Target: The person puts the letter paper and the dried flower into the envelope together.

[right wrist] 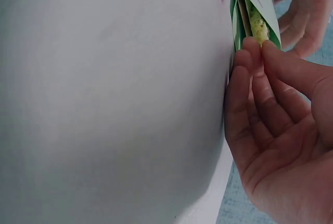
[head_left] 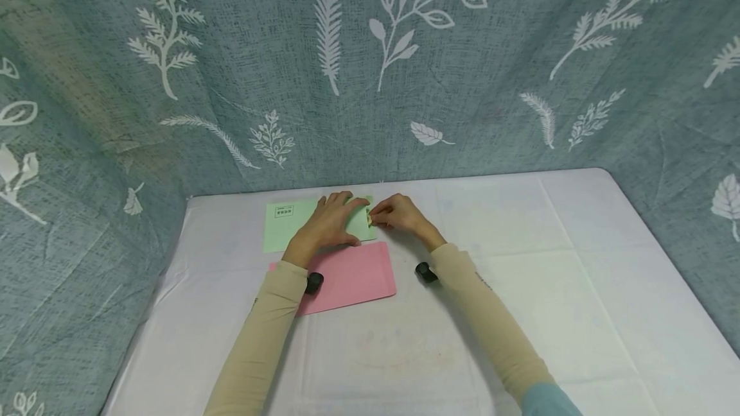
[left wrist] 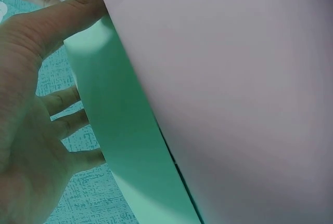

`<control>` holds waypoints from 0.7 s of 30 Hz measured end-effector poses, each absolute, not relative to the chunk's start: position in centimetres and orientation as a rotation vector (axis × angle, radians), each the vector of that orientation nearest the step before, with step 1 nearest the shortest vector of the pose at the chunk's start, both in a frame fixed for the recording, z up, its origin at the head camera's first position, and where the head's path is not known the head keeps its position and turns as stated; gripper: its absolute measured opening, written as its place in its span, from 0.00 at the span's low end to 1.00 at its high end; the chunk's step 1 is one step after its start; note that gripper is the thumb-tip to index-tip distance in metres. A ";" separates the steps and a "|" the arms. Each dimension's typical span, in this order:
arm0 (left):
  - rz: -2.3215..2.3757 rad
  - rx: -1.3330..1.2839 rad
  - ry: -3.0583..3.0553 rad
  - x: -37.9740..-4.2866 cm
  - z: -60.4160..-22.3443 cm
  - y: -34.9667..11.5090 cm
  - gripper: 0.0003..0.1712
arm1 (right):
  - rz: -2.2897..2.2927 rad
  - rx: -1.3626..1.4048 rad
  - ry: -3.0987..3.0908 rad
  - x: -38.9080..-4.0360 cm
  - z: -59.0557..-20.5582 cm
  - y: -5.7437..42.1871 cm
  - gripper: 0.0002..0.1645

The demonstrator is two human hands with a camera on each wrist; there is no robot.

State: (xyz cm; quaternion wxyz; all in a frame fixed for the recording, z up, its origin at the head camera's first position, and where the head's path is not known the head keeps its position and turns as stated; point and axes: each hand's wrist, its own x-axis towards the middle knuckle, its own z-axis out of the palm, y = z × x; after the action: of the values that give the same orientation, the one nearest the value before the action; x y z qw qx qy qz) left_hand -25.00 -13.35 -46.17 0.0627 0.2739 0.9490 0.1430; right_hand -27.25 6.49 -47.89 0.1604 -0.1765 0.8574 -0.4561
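Observation:
A pale green envelope [head_left: 300,226] lies at the back of the table, with a small printed box near its left end. My left hand [head_left: 331,220] spreads over its right part, thumb near the front edge and fingers toward the back edge. At the envelope's right end the mouth gapes. My right hand [head_left: 399,214] is there, thumb and fingertips pinching a small yellow speckled piece [right wrist: 258,26]. That piece sits partly inside the mouth in the right wrist view; its far end is hidden. In the left wrist view the left thumb overlaps the green paper.
A pink envelope [head_left: 352,278] lies just in front of the green one, partly under the left forearm. The table has a white cloth [head_left: 520,262]. A grey-green leaf-patterned curtain [head_left: 358,133] hangs behind and at both sides. Black wrist cameras [head_left: 426,273] project from the sleeves.

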 end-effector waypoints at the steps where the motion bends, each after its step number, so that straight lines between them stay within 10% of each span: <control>1: 0.430 0.826 2.869 -25.0 -46.1 -13.4 0.50 | -1.293 -0.506 2.467 -27.2 -47.8 6.4 0.11; 21: 0.369 0.853 2.879 -24.9 -46.2 -13.4 0.49 | -1.144 -0.399 2.615 -27.0 -47.7 4.9 0.07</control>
State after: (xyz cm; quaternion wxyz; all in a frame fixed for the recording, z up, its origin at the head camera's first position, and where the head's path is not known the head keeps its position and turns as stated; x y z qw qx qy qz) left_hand -24.94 -13.45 -46.15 0.0579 0.2815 0.9500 0.1218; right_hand -26.97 4.94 -47.74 0.1295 -0.1372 0.8997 -0.3935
